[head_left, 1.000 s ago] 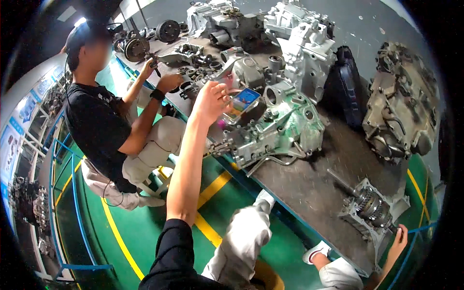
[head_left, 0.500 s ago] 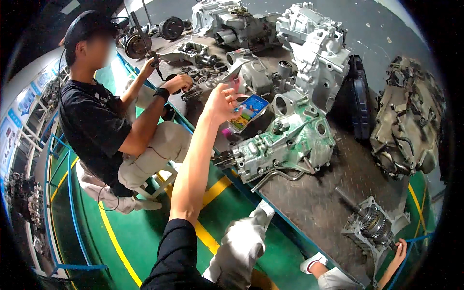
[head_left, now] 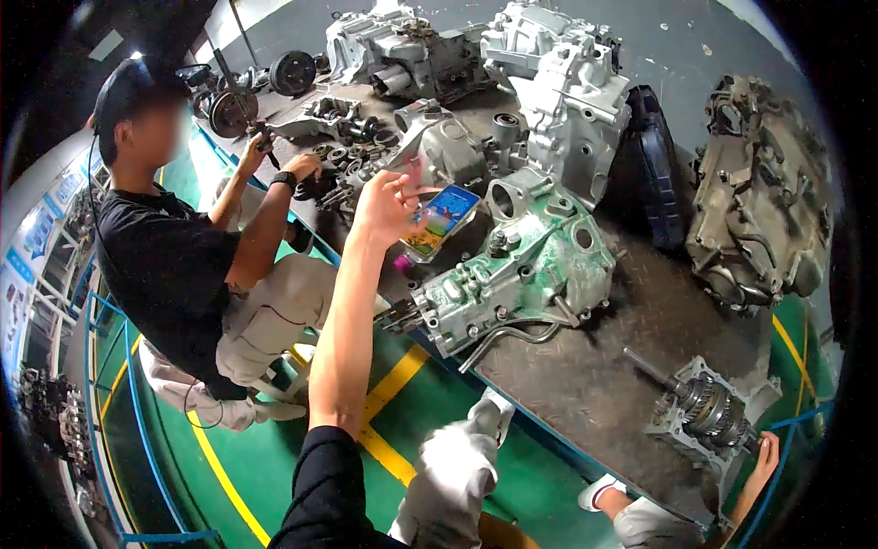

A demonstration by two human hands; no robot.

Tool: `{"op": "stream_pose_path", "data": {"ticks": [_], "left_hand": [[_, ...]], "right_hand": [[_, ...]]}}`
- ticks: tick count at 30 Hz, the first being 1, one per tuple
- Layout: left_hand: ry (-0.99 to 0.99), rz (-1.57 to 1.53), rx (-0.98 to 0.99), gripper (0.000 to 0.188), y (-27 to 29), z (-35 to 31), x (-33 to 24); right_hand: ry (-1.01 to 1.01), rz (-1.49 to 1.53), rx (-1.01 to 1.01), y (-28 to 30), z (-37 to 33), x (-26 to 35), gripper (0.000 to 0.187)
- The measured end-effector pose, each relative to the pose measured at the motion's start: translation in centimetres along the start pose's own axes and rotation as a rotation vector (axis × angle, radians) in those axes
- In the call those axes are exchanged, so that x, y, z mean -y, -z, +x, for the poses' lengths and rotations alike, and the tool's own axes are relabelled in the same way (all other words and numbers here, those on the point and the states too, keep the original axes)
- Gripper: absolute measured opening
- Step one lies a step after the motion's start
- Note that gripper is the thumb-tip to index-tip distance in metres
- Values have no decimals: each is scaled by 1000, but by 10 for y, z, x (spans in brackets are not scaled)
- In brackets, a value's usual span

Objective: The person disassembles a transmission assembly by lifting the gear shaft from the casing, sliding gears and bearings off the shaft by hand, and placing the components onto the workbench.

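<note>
My left hand (head_left: 388,209), at the end of a bare forearm below a black sleeve, reaches forward to the left edge of a phone (head_left: 446,218). Its fingers are bent and apart, with fingertips over or against the phone's edge; whether they touch is unclear. The phone lies tilted with a bright, colourful screen, beside a silver gearbox housing with green stains (head_left: 540,261). A bent metal pipe (head_left: 512,337) runs along the housing's near side. My right hand is out of view.
At left, a seated person in black (head_left: 165,238) handles parts by a group of gears (head_left: 343,160). Another person's hand (head_left: 766,453) touches an opened gearbox (head_left: 709,412) at lower right. A tall silver gearbox (head_left: 567,114), a dark backpack (head_left: 654,174) and a brownish gearbox (head_left: 759,201) stand on the bench.
The view has shifted, so the bench and housing sit further left. My left hand stays by the phone, its fingers now slightly more curled. The seated person's hand remains at the parts.
</note>
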State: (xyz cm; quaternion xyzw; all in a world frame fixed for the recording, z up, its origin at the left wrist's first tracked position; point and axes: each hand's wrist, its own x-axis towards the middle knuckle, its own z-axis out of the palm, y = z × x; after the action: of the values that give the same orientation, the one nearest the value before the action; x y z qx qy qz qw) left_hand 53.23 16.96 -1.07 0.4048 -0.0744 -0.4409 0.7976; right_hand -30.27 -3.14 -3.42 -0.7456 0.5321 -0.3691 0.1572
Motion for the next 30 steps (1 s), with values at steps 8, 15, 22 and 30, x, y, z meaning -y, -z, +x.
{"op": "stream_pose_path", "data": {"ticks": [8,15,22,30], "left_hand": [[-45,7,-57,17,14,7,11],[-20,20,-14,17,13,8,4],[-14,83,-5,14,13,8,-2],[9,107,24,14,21,7,-3]], "right_hand": [[3,-35,29,5,1,-5,33],[18,-29,31,3,0,-8,33],[19,-1,49,4,2,-8,34],[-31,-37,73,6,3,-5,33]]}}
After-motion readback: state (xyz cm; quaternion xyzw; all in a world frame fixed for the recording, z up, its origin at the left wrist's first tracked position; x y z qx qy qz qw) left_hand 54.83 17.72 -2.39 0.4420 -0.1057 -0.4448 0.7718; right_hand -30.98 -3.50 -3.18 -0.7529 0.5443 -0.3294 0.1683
